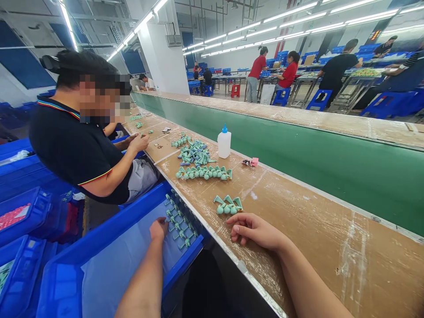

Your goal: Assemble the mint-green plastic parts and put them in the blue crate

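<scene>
My left hand [158, 229] reaches down into a blue bin [109, 229] on my lap, fingers curled beside several small green plastic parts [179, 221] lying in it; what it grips, if anything, is hidden. My right hand [253, 230] rests on the brown worktable [314, 238] with its fingers curled under, just below a small cluster of green toy pieces [228, 206]. Further along the table lie a row of green pieces [203, 172] and a pile of them [195, 153].
A white glue bottle with a blue cap [224, 142] stands by the green conveyor belt [298, 145]. A small pink item [253, 161] lies beside it. A co-worker in a black shirt [79, 150] sits at my left. Blue bins [23, 212] crowd the left.
</scene>
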`<state>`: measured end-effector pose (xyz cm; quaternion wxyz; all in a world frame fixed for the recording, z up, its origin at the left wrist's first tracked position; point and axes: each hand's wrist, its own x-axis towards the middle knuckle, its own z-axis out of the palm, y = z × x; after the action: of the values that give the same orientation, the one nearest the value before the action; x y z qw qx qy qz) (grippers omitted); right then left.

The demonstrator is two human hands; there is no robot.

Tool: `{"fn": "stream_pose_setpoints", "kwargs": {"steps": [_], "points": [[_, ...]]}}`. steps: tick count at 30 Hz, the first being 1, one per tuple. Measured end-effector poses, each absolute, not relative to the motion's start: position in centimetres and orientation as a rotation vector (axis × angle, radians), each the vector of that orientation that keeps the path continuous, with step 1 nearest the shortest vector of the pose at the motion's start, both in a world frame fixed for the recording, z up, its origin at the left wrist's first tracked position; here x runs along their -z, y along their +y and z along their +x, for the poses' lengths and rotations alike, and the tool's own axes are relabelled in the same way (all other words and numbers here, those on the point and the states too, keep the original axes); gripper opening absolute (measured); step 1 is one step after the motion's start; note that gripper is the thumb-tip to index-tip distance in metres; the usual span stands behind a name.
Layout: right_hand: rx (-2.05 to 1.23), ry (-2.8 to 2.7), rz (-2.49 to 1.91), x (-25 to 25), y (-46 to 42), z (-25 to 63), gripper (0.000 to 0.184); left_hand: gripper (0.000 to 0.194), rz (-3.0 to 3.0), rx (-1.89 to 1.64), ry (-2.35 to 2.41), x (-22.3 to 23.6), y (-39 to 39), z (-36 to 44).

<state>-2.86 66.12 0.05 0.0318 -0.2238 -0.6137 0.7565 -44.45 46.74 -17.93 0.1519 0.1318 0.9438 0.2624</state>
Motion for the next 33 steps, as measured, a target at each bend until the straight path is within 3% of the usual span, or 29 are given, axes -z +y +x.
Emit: {"fn": "stream_pose_setpoints", "kwargs": {"steps": [5, 12, 18, 22, 28, 33], "points": [[-2.322, -1.903, -0.682, 0.1, 66.2, -2.8, 0.075, 0.034, 0.423, -0.728, 2.680, 17.8, 46.4, -44.3], [-2.328, -1.896, -0.658, -0.2, 66.3, -2.7, 0.073, 0.029, 0.397, -0.884, 2.711, 16.6, 45.9, -43.9], [-2.358, -1.854, -0.601, -0.4, 66.4, -2.9, 0.060, 0.037, 0.325, -1.365, 2.858, 10.7, 48.4, -41.0], [-2.402, -1.777, -0.564, -0.2, 66.6, -2.7, 0.056, 0.046, 0.851, -1.600, 2.641, 5.1, 51.1, -34.7], [-2.379, -1.379, -0.610, -0.2, 67.4, -2.3, 0.049, 0.025, 1.625, -1.331, 2.159, 0.6, 53.8, -25.4], [-2.007, -1.281, -0.724, 0.2, 68.0, -2.9, 0.043, 0.036, 1.815, -1.157, 2.176, 0.9, 55.5, -23.5]]}}
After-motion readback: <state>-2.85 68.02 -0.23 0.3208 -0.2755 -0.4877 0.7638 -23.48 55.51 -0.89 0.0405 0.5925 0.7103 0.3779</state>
